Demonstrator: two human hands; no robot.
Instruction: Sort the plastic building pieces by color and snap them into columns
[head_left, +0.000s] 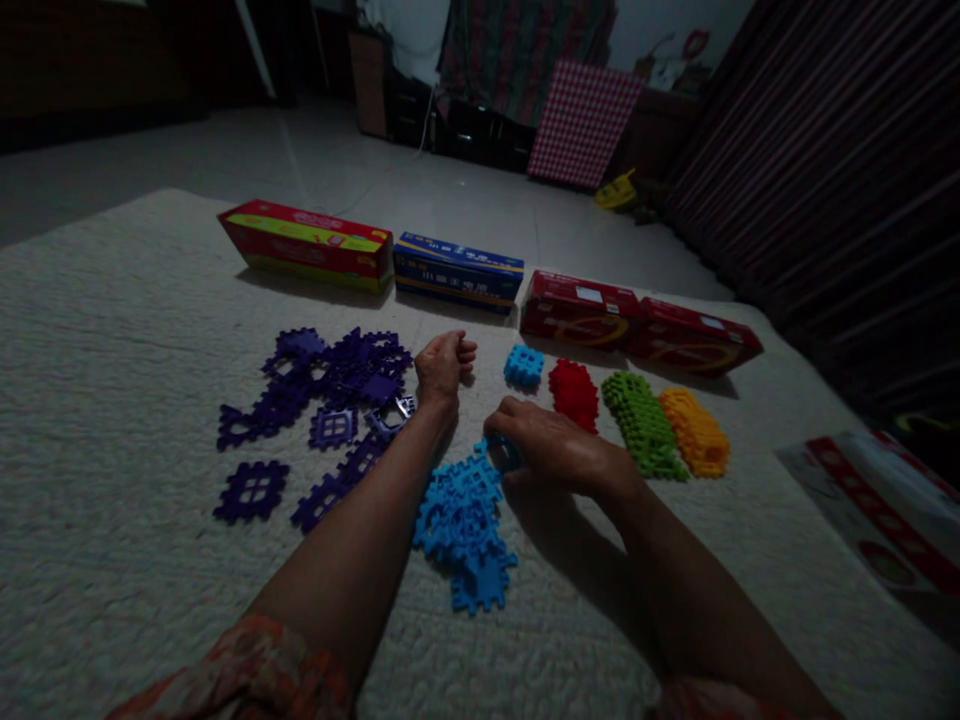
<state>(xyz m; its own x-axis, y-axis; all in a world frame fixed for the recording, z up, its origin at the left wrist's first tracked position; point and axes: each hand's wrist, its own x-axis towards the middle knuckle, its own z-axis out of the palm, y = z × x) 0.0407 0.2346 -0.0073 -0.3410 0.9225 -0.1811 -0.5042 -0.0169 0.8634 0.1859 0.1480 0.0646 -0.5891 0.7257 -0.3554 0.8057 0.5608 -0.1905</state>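
Observation:
My right hand [551, 440] has its fingers closed on a blue building tile [504, 455] at the upper right edge of a loose heap of blue tiles [465, 515]. My left hand [442, 370] is held beyond the heap with its fingers curled in, and nothing shows in them. Left of that forearm, purple notched tiles [300, 370] lie spread out, some with window frames. A small stack of blue tiles [523, 367] stands between and beyond the hands. To its right are rows of red tiles [574, 393], green tiles [641, 425] and yellow tiles [694, 432].
Along the far side of the pale mat [135, 330] stand a red and yellow box [311, 245], a blue box [459, 272] and two dark red boxes [581, 310]. A clear plastic package [877, 500] lies at the right. Striped curtains hang beyond it.

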